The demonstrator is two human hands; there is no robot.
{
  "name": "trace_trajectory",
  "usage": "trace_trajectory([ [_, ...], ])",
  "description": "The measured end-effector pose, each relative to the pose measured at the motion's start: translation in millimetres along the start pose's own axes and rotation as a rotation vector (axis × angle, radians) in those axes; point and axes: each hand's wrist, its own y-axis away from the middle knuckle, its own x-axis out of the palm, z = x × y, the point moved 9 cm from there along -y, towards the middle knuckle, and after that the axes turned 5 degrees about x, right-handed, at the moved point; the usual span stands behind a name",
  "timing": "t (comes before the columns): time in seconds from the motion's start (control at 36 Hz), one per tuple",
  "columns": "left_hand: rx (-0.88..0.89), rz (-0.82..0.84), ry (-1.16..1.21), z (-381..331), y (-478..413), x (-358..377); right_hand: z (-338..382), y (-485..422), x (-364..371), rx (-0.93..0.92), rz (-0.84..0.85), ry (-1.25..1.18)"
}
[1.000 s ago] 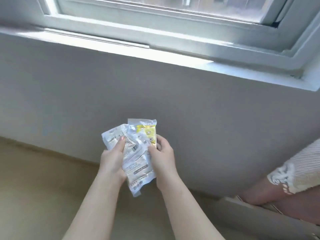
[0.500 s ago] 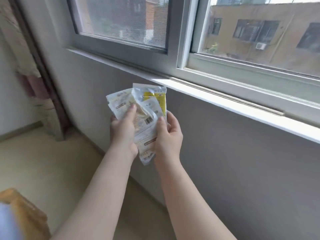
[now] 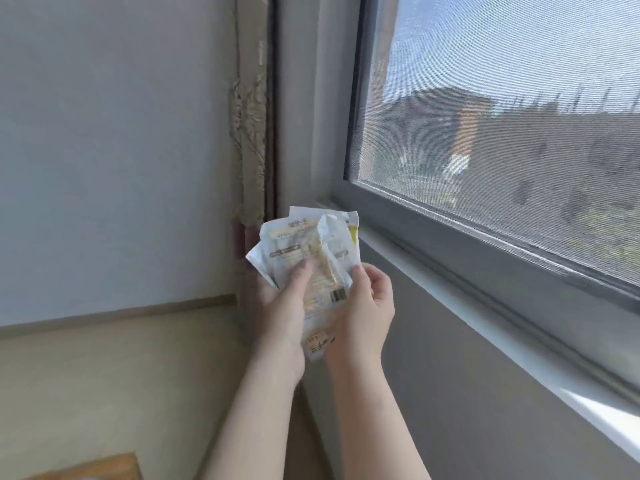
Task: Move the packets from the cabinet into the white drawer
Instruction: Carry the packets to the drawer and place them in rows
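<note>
Packets (image 3: 304, 251) shifted; left fingers (image 3: 300, 276), right fingers (image 3: 362, 284) still gripping.

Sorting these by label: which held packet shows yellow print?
The rearmost packet, peeking out at the bundle's upper right edge; the front packets look white and beige.

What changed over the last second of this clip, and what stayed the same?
The view swung left and upward along the window, reaching its left end. Nothing was taken hold of or let go: the left hand and right hand still grip the same fanned packets in front of the body.
</note>
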Motion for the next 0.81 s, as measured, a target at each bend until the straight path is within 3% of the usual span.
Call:
trace_trajectory([
  [0.17, 0.113, -0.252, -0.058, -32, -91, -80, -74, -35, 113, 0.058, 0.184, 0.078],
  [0.31, 0.097, -0.390, -0.103, -52, -168, -156, -135, -51, 208, 0.093, 0.305, 0.116],
  [0.56, 0.101, -0.326, -0.226, -94, -309, -240, -230, -95, 351, 0.256, 0.317, 0.101],
  [0.81, 0.106, -0.432, -0.192, -90, -440, -291, -306, -170, 454, 0.386, 0.420, 0.003],
])
